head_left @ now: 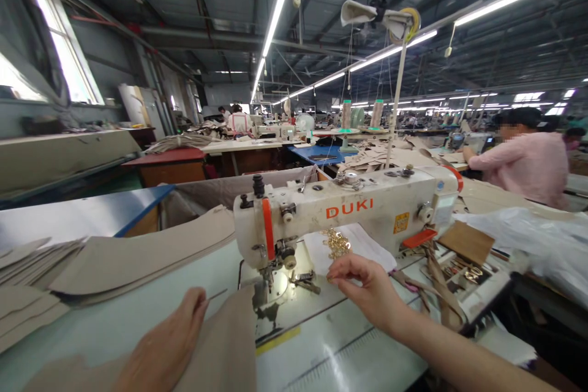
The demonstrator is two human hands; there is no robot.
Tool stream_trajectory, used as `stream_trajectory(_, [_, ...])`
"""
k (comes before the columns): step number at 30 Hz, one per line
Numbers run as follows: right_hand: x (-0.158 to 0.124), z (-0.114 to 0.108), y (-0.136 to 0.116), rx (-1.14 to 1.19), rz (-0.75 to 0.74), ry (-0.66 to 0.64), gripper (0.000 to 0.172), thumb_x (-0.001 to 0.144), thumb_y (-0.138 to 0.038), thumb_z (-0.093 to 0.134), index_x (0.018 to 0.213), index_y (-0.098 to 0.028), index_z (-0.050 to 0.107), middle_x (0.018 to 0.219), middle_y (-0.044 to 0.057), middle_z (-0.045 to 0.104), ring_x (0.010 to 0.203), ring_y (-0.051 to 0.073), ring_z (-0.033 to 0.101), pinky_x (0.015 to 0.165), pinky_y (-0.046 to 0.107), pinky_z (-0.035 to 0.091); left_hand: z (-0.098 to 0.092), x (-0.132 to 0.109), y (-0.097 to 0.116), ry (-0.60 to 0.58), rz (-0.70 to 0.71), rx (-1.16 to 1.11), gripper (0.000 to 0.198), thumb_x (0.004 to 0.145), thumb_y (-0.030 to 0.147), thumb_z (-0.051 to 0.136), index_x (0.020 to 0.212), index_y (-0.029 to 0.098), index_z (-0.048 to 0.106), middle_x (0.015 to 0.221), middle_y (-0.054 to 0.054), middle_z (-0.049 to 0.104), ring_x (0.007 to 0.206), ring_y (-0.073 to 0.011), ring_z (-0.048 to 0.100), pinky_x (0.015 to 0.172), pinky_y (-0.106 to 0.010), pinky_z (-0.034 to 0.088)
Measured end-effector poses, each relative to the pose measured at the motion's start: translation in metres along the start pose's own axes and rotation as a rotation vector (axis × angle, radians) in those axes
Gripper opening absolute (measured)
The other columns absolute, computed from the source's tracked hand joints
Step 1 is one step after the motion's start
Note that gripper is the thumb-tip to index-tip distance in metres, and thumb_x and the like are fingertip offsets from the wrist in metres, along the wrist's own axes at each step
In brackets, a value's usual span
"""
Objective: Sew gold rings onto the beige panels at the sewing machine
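Two pinched hands: left hand [169,334] gripping a thin stick [217,295] by beige cloth [232,343]; right hand [365,288], contents unclear, near gold clasps [337,242].

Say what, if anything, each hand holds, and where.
Left hand: a thin dark sliver, pinched by its near end. Right hand: pinched shut; can't tell whether it holds anything.

The sewing machine [301,199] was off-white with orange lettering [350,209]. In front of it, gold-coloured fittings [337,244] lay on white cloth [371,246]. A beige panel [232,337] lay front-left of it, beige pieces [151,251] left, a pink top [528,156] right.
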State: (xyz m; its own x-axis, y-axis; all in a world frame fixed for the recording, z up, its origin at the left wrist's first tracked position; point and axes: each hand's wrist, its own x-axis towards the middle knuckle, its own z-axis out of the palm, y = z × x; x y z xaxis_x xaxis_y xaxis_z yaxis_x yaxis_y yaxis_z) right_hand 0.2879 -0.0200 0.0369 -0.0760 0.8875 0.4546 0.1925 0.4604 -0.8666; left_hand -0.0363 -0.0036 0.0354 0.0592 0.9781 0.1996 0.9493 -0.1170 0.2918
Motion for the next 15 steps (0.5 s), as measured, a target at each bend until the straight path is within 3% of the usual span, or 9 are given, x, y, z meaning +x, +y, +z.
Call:
stream_trajectory(3, [-0.004,0.009,-0.004,0.064,0.034,-0.011,0.004,0.073,-0.016,0.063,0.077,-0.018,0.064,0.075,0.001,0.066,0.069,0.012,0.061,0.067,0.022,0.048,0.003,0.000,-0.006,0.030,0.048,0.032,0.028,0.089,0.037,0.021,0.080,0.025,0.044,0.065,-0.002,0.062,0.064,-0.0227,0.066,0.060,-0.031,0.045])
stream_trajectory(7, [-0.009,0.022,-0.008,0.202,0.122,-0.047,0.005,0.073,-0.018,0.066,0.077,-0.018,0.064,0.072,-0.001,0.066,0.065,0.010,0.059,0.064,0.020,0.046,0.010,-0.002,-0.015,0.247,0.195,-0.052,0.030,0.087,0.042,0.030,0.085,0.023,0.052,0.084,-0.006,0.067,0.082,-0.0236,0.066,0.078,-0.034,0.049])
stream_trajectory(10, [-0.011,0.033,-0.011,0.340,0.189,-0.089,0.009,0.072,-0.021,0.070,0.078,-0.018,0.064,0.069,-0.001,0.067,0.064,0.009,0.060,0.062,0.018,0.045,0.011,-0.010,-0.012,0.365,0.219,-0.124,0.030,0.086,0.043,0.035,0.090,0.023,0.056,0.088,-0.006,0.068,0.084,-0.0228,0.065,0.082,-0.034,0.050])
stream_trajectory(15, [-0.012,0.051,-0.011,0.443,0.272,-0.136,0.018,0.068,-0.031,0.075,0.078,-0.019,0.066,0.067,-0.001,0.067,0.064,0.010,0.062,0.064,0.021,0.047,0.009,-0.025,0.008,0.272,0.237,-0.282,0.023,0.086,0.039,0.041,0.083,0.024,0.058,0.082,-0.002,0.068,0.078,-0.0188,0.065,0.075,-0.027,0.051])
